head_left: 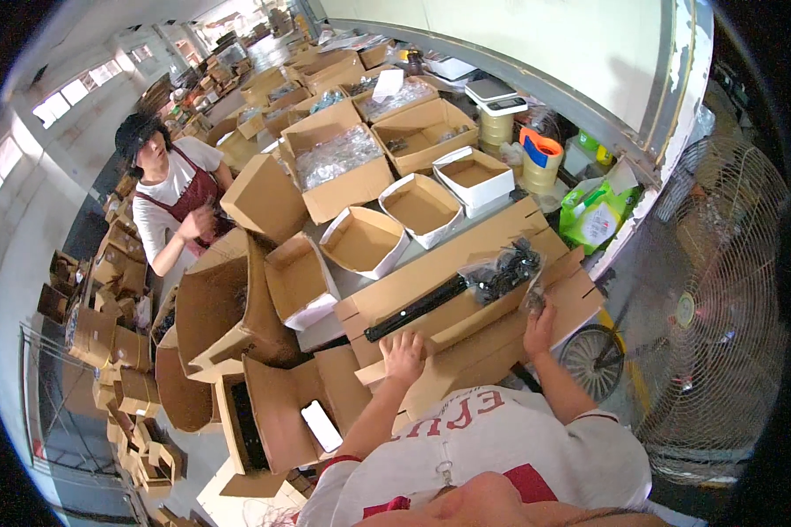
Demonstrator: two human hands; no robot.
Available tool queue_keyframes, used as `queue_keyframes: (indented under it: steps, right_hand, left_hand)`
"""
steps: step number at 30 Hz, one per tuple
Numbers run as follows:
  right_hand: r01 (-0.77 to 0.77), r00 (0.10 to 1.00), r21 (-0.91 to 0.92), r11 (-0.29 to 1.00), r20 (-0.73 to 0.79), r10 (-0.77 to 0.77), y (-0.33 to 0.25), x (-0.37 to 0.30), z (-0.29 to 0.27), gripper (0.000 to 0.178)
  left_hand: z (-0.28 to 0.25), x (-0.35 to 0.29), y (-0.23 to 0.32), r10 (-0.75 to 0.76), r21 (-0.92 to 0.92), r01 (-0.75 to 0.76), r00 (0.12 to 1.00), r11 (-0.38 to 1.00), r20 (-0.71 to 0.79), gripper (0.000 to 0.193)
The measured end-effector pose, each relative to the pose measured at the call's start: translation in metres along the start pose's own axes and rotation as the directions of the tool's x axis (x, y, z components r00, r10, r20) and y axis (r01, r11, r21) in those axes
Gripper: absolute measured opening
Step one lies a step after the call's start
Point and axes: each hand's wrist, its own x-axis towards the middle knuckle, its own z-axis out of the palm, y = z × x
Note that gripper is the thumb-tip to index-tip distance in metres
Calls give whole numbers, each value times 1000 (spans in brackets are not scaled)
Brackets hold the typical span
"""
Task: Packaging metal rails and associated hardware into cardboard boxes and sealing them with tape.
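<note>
In front of me lies a long, open cardboard box with its flaps folded out. Inside it are a black bar-shaped bundle and a clear plastic bag of black parts. My left hand lies on the box's near edge, by the left end of the black bundle, fingers stretched out. At the right end of the box, my right hand is closed on a small clear bag; its contents are too small to make out.
Three white-sided trays stand beyond the box, with a fourth-side carton of clear bags behind. A phone lies on cardboard at left. A wire fan stands at right. Another person stands across the table.
</note>
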Motion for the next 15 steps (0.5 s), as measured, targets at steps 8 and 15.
queue_keyframes:
  steps: [8, 15]
  right_hand:
    - [125, 981, -16, 992, 150, -121, 35, 15, -12, 48]
    - [466, 877, -36, 884, 153, -456, -32, 107, -14, 43]
  left_hand:
    - [7, 23, 25, -131, 50, 128, 991, 990, 42, 67]
    - [17, 25, 30, -139, 6, 139, 990, 990, 31, 77]
